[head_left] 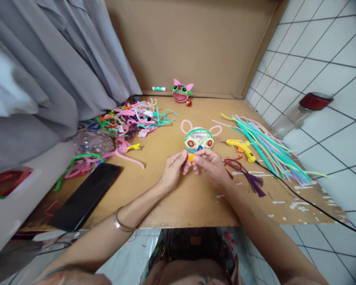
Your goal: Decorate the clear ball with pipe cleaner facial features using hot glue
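Note:
Between my two hands, near the middle of the table, is a small orange fuzzy piece (191, 158). My right hand (210, 164) pinches it between thumb and fingers. My left hand (173, 168) is closed beside it, thumb against forefinger; whatever lies between those fingertips is too small to make out. Just beyond my fingers lies an animal face of pipe cleaners (199, 136), with pink loop ears, a green outline, red eyes ringed in pale yellow and a blue nose. My right hand partly hides its lower edge. Red-handled scissors (235, 165) lie right of my right hand.
A yellow glue gun (241, 148) with a black cord and a bundle of pipe cleaners (269, 150) lie right. A purple tassel (255, 183) is nearer. Left are tangled pipe cleaners (130, 118) and a black phone (86, 196). A finished-looking face (180, 93) and marker (159, 89) are behind.

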`<state>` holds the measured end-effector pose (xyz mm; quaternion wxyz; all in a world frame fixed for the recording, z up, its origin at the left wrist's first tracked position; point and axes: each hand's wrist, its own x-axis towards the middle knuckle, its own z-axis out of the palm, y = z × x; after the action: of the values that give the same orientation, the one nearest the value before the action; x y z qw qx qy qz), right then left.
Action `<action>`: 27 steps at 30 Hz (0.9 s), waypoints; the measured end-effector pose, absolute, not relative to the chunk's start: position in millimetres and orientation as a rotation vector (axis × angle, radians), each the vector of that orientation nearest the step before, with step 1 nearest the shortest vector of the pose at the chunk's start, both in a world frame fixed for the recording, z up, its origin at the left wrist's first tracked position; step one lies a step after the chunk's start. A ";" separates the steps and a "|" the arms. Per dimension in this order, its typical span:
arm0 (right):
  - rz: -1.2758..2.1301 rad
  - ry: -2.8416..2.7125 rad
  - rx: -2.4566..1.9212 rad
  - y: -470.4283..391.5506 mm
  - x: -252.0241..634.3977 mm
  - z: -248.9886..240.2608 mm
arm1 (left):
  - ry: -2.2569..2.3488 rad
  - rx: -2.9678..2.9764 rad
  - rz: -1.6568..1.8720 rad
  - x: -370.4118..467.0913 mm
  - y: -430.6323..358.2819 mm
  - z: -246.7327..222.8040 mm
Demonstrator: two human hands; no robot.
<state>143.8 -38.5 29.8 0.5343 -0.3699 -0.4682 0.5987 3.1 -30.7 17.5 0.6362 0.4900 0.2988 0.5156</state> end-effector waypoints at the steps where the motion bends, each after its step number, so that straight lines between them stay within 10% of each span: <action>1: 1.426 -1.113 -0.879 -38.7 143.8 30.3 | 0.665 1.111 1.177 3.1 -30.8 17.8; 27: 1.071 -1.214 -0.974 -34.8 147.1 28.9 | 0.818 1.221 1.255 2.7 -29.9 19.9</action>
<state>147.1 -34.8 28.9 0.5862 -0.4177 -0.5205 0.4594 2.7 -29.9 19.9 0.5684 0.5197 0.3483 0.5344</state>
